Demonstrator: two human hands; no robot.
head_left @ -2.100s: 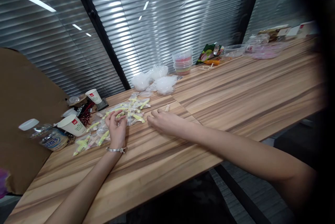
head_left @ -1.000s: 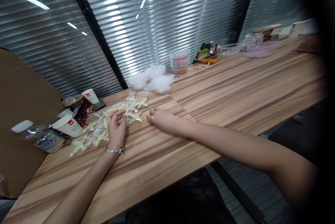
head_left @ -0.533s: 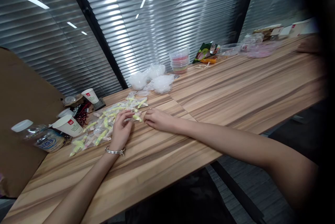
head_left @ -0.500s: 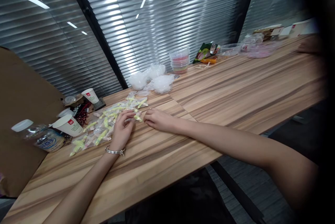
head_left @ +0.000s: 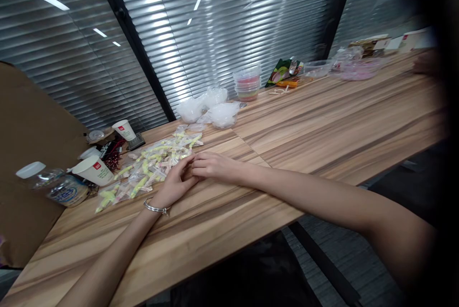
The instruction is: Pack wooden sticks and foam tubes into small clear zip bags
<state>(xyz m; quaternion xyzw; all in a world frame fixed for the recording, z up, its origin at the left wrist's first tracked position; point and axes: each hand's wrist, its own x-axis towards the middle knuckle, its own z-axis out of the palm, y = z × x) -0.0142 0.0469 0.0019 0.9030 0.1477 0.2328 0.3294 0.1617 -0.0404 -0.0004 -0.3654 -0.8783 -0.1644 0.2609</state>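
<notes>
**Heap of small clear bags [head_left: 145, 168], and a grip I can't quite read**

So the bags are in a loose, overlapping spread on the worktop [head_left: 304, 125], with yellow and pale pink pieces [head_left: 139, 186] showing through the plastic. My guess is they're grouped in one patch to keep them within easy reach.

Right by the near right edge of that patch, the left hand [head_left: 175, 183] is curled with its thumb apart from the fingers, and its fingertips meet or overlap the bent fingers of the right hand [head_left: 215, 167]. Can't tell if anything's pinched in there, the fingers hide it. Both forearms [head_left: 308, 192] look rested on the worktop, probably for steadiness. Bracelet [head_left: 156, 209] on the left wrist, btw.

Left of the bags: a paper cup [head_left: 93, 171] and a white-capped bottle [head_left: 66, 190]. Behind: white plastic bundles [head_left: 220, 112], then nested tubs [head_left: 247, 85], likely stacked to save room. Farther right, a green packet [head_left: 278, 72] sits along the back near the blinds [head_left: 233, 20], presumably out of elbow range.
</notes>
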